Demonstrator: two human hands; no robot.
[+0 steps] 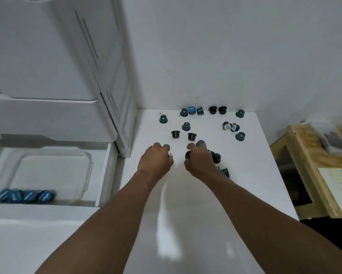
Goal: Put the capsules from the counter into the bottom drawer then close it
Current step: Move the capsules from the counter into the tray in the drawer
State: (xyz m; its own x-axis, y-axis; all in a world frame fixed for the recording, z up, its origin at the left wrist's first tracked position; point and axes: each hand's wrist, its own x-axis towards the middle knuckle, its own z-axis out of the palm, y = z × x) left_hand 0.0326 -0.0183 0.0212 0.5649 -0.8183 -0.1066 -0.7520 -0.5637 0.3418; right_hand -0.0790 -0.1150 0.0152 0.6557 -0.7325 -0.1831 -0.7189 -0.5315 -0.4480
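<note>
**A:** Okay, containers first, big to small. Go.

**B:** White drawer unit (47, 56) on the left. One drawer (103, 171) is pulled out low, just beside the counter's left edge. An open-topped clear tub (88, 163) sits inside it. Four blue-lidded capsules (25, 195) lie in a row at the tub's near side. They're blurred, but they look to be inside it.

**A:** Surroundings?

**B:** White counter (186, 224) fills the middle and meets the wall at the back. A wooden crate (304, 175) stands to its right. There's a paper sheet (338, 188) on top of it and a clear bag (328, 135) further back, contents too blurred to tell.

**A:** Hands?

**B:** Both forearms reach out over the counter. The right hand (199, 163) has fingers clamped on a dark capsule (188, 155). A teal capsule (200, 143) sits at its fingertips, touching or not, can't tell. The left hand (156, 161) is just beside it with fingers curled down and its back to the camera. Whatever is under them is hidden, so I can't tell the grip.

**A:** Task capsules?

**B:** Loose capsules (186, 126) are scattered over the counter's far half, with a line of them along the back wall. Some stand dome up and some rim up. A pair (230, 126) lies sideways on the right. A small cluster (216, 158) is partly covered by the right wrist. All are well apart from the drawer.

**A:** Anything in the way?

**B:** The unit's tall side panel stands at the counter's back-left corner.
</note>
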